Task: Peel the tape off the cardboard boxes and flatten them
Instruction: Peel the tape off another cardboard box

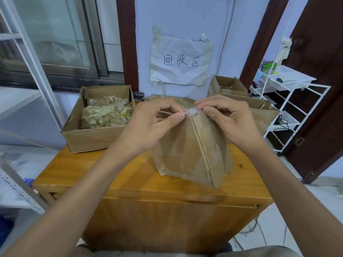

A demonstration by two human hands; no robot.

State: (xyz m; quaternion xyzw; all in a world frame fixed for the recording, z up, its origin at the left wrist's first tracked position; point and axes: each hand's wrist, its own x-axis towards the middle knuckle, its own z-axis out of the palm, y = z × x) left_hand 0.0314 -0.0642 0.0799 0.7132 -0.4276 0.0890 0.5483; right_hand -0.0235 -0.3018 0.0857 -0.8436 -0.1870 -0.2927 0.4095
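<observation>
Creased cardboard box (191,145), crinkled clear tape (192,111), both hands pinching

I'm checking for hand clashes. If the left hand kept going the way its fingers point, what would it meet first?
Probably the tape it pinches, then the right hand's fingertips just beyond, above the cardboard box. Depth is unclear.

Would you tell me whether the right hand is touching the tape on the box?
Touching. In the head view, the right hand pinches the clear tape at the cardboard box's top edge.
</observation>
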